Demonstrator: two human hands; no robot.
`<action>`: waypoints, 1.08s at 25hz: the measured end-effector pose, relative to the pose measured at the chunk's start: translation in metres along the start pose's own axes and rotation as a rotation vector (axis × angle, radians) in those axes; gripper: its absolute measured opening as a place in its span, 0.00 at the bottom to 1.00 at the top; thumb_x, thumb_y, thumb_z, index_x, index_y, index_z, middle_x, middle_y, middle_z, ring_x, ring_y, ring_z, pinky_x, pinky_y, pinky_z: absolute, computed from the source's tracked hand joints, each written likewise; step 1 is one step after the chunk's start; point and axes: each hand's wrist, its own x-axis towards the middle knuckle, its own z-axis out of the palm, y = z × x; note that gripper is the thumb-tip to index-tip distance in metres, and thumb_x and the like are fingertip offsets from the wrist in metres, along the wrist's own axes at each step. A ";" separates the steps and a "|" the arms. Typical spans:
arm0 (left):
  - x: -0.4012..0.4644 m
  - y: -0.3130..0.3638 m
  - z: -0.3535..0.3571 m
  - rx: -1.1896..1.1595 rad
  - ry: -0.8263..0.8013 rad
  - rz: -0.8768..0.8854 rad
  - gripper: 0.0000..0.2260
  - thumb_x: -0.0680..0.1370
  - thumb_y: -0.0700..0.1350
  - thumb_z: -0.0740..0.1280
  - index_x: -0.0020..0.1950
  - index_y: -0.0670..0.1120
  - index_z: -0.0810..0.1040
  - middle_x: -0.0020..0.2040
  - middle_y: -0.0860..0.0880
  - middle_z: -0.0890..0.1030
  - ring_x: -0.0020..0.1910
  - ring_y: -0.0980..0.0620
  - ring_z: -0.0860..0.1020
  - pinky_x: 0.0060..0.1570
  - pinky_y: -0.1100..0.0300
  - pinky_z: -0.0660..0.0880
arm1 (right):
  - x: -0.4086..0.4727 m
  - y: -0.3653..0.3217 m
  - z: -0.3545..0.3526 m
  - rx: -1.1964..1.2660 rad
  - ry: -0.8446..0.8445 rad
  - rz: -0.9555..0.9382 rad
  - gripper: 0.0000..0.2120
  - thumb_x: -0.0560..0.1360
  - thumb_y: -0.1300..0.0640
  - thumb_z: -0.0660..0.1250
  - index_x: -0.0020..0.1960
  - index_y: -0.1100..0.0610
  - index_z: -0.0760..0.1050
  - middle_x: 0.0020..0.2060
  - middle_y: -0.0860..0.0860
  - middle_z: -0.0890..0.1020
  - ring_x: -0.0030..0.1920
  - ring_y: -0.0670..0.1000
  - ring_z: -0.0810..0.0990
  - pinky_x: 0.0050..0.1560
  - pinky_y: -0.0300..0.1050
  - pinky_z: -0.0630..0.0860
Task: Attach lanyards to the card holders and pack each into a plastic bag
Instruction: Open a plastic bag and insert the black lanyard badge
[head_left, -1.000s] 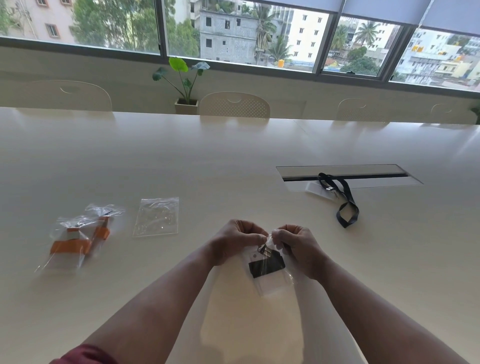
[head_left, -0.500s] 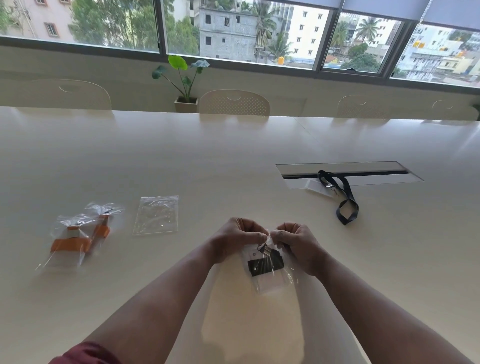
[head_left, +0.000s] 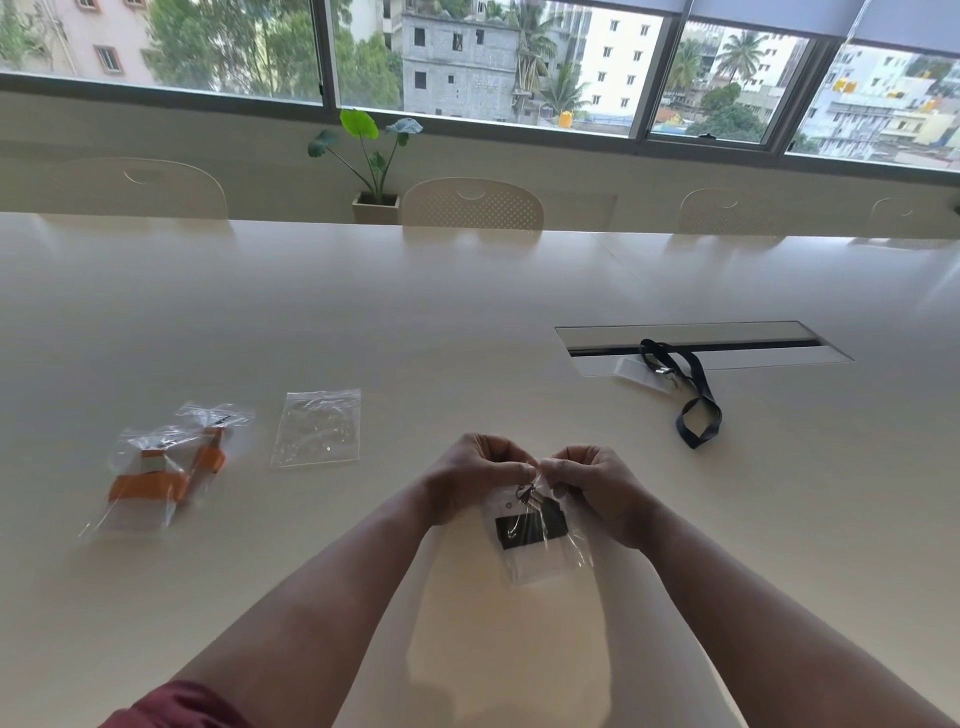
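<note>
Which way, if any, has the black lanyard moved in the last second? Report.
No. The black lanyard still crosses the table slot's near edge, loop toward the person.

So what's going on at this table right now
A person is packing lanyards with card holders. Both hands, left hand and right hand, pinch the top edge of a clear bag holding a black lanyard and card holder. Two bagged orange sets lie to the left beside an empty bag. Another black lanyard with a card holder waits unbagged to the right.

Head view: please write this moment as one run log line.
both hands: left hand, right hand | pinch top of clear plastic bag | black lanyard inside
</note>
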 end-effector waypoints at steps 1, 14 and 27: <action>0.000 0.000 0.000 -0.001 0.005 0.004 0.06 0.76 0.35 0.73 0.51 0.35 0.84 0.44 0.40 0.84 0.42 0.46 0.80 0.46 0.55 0.79 | 0.000 0.000 0.000 -0.006 0.008 -0.002 0.09 0.79 0.61 0.70 0.41 0.64 0.79 0.32 0.57 0.78 0.31 0.51 0.71 0.35 0.46 0.66; 0.001 -0.001 0.002 -0.012 0.034 -0.012 0.02 0.77 0.35 0.73 0.46 0.40 0.85 0.43 0.40 0.83 0.43 0.44 0.78 0.49 0.50 0.76 | 0.005 0.007 -0.001 0.039 0.001 -0.027 0.09 0.79 0.62 0.69 0.39 0.62 0.78 0.30 0.56 0.77 0.30 0.51 0.70 0.35 0.46 0.67; 0.004 -0.006 0.003 0.021 0.070 0.007 0.02 0.77 0.37 0.72 0.47 0.39 0.84 0.41 0.42 0.83 0.40 0.45 0.79 0.46 0.51 0.76 | 0.008 0.015 -0.006 0.060 0.002 -0.087 0.12 0.79 0.60 0.70 0.36 0.57 0.80 0.31 0.55 0.80 0.31 0.49 0.72 0.36 0.46 0.68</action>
